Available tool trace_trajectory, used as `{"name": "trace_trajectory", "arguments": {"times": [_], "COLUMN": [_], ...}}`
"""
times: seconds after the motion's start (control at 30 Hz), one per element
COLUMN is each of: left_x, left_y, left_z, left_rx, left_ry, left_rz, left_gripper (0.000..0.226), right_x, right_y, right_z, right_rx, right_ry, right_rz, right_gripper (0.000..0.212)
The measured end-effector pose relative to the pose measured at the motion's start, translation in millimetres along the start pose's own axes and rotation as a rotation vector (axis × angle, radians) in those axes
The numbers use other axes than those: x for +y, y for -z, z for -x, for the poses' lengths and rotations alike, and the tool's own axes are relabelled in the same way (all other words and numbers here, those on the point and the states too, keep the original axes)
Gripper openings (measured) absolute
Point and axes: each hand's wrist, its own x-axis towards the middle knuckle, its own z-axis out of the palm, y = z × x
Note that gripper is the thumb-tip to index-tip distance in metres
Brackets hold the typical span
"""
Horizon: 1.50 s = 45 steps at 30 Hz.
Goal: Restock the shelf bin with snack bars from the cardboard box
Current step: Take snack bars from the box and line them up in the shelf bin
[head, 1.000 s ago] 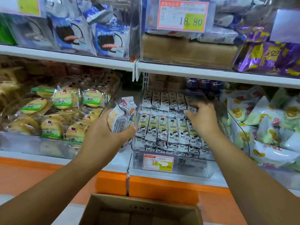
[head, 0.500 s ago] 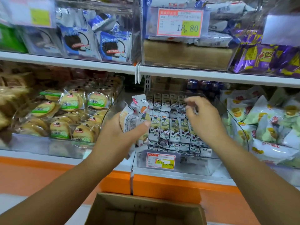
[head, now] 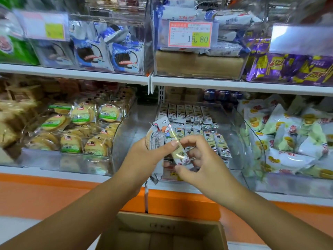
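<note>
At the lower shelf, both hands hold snack bars just in front of the clear shelf bin (head: pixel 236 123).

Left hand (head: pixel 144 159) grips a bundle of snack bars (head: pixel 157 136) upright, its thumb pressed across the front wrapper. Right hand (head: pixel 203 170) has its fingers and thumb curled round a single snack bar (head: pixel 180 156) that slants down from the bundle. Rows of stocked bars (head: pixel 189 114) fill the back and right of the bin, standing on end. An open cardboard box (head: pixel 162 231) sits below the hands, against the orange shelf base (head: pixel 180 201). Round cakes (head: pixel 81 130) fill the bin to the left and white-and-yellow packets (head: pixel 288 141) the bin to the right. A price tag (head: pixel 190 34) reading 18,80 hangs on the shelf above.
</note>
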Motion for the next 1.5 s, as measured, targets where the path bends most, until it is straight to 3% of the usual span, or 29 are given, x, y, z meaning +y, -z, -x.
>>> {"name": "trace_trajectory", "arguments": {"times": [0.17, 0.3, 0.43, 0.6, 0.83, 0.97, 1.1, 1.23, 1.33, 1.4, 1.5], "left_x": [-6.5, -10.0, -13.0, -17.4, -19.6, -18.7, -20.9, -19.1, -15.4, -14.5, -17.8], "left_y": [4.4, 11.9, 17.1, 16.5, 17.7, 21.5, 20.2, 19.7, 17.4, 14.4, 13.7], "left_z": [-9.8, -17.9, -23.6, -26.6, -29.3, -27.0, -34.7, -29.3, -22.9, -23.0, -25.4], "left_rx": [0.035, 0.061, 0.066, 0.069, 0.04, -0.069, -0.052, -0.089, -0.104, -0.089, -0.034], "left_ry": [-0.026, -0.088, -0.111, -0.096, -0.064, 0.012, 0.067, 0.047, 0.006, -0.008, -0.018], "left_rz": [-0.122, -0.2, -0.239, -0.276, -0.294, -0.157, -0.006, -0.068, -0.125, -0.113, -0.162], "left_gripper": [0.016, 0.014, 0.013, 0.013, 0.017, 0.026, 0.044, 0.041, 0.036, 0.031, 0.03], "right_x": [5.7, 21.1, 48.6, 76.9, 92.5, 99.4, 107.1, 107.3, 96.5, 81.3, 51.4], "right_y": [25.7, 63.3, 86.5, 90.4, 107.2, 114.2, 116.9, 116.3, 110.2, 99.7, 74.0], "right_z": [-9.4, -19.7, -37.1, -61.9, -91.2, -103.6, -112.8, -112.6, -103.6, -93.4, -70.8], "right_rx": [0.205, 0.444, 0.578, 0.465, 0.142, 0.012, -0.057, -0.027, 0.121, 0.242, 0.282], "right_ry": [0.078, 0.019, -0.108, -0.272, -0.388, -0.415, -0.407, -0.408, -0.329, -0.217, -0.055], "right_rz": [0.176, 0.43, 0.603, 0.75, 0.606, 0.697, 0.838, 0.79, 0.836, 0.835, 0.598], "right_gripper": [0.039, 0.017, 0.023, 0.032, 0.052, 0.061, 0.06, 0.061, 0.06, 0.051, 0.025]}}
